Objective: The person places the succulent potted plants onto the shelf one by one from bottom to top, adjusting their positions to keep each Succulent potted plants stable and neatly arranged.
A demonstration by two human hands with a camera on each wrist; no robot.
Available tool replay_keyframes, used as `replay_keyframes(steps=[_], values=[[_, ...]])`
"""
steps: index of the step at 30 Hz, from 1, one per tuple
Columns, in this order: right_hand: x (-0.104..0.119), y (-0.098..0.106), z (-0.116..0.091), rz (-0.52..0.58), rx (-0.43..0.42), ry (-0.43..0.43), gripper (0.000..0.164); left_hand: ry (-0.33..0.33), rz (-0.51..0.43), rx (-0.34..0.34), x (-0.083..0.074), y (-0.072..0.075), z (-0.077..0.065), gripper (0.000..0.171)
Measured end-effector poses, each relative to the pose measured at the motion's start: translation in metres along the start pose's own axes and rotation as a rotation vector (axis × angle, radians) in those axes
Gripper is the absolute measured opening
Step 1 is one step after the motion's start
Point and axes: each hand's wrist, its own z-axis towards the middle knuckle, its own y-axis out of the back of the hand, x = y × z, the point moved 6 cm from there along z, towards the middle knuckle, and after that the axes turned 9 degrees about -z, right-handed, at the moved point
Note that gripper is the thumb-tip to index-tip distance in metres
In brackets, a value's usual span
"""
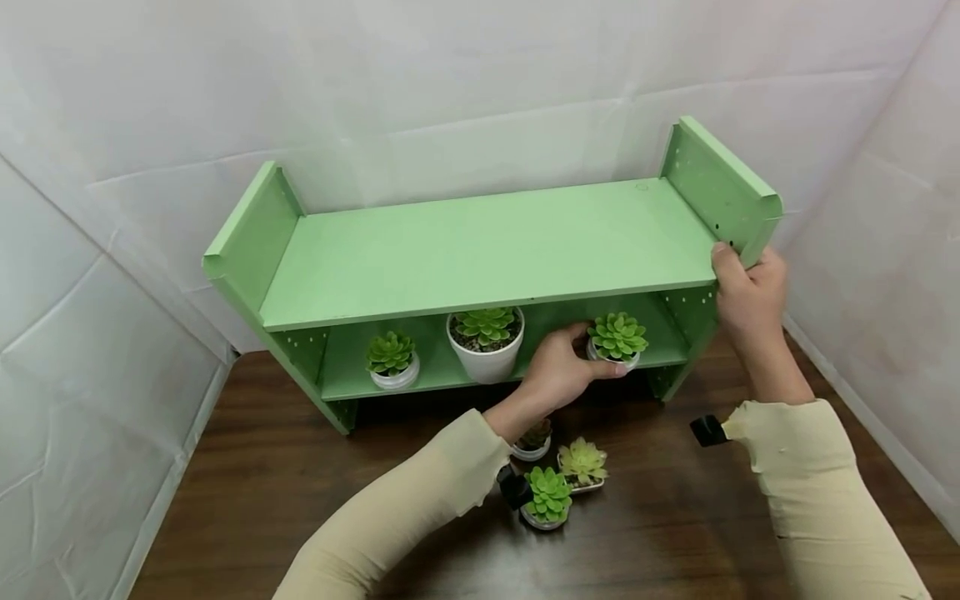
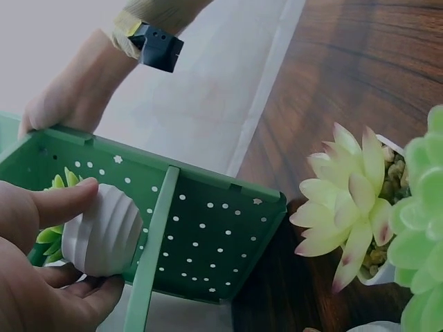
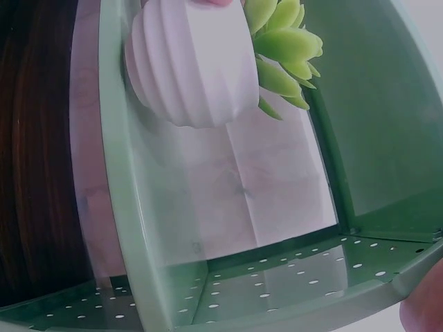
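Observation:
My left hand (image 1: 558,371) grips a small potted succulent (image 1: 618,336) by its white ribbed pot, at the right part of the lower shelf. In the left wrist view the thumb and fingers curl round that pot (image 2: 104,232), close beside the lower board. My right hand (image 1: 752,292) holds the right side panel of the green shelf (image 1: 480,250), its thumb over the inner side near the upper board. A bigger white pot with a succulent (image 1: 487,346) stands mid-shelf, and another small potted succulent (image 1: 392,361) stands at the left.
On the dark wooden table (image 1: 660,517) before the shelf stand a bright green succulent (image 1: 547,496), a pale yellow-green one (image 1: 582,463) and a darker one (image 1: 532,439) partly hidden by my left wrist. White sheeting (image 1: 450,92) hangs behind and at both sides.

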Motion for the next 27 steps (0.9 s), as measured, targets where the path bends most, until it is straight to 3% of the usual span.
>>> replay_keyframes(steps=[11, 16, 27], values=[[-0.0026, -0.0012, -0.0033, 0.003, 0.01, -0.021, 0.021, 0.026, 0.009, -0.006, 0.0068, 0.001, 0.0008, 0.079], [-0.0014, -0.0014, -0.0036, -0.038, 0.003, -0.013, 0.022, 0.014, 0.014, -0.002, 0.0068, 0.001, 0.0024, 0.077], [-0.0037, -0.0017, 0.0004, -0.005, 0.002, -0.021, 0.021, -0.009, 0.015, 0.003, 0.0049, 0.0009, 0.0078, 0.074]])
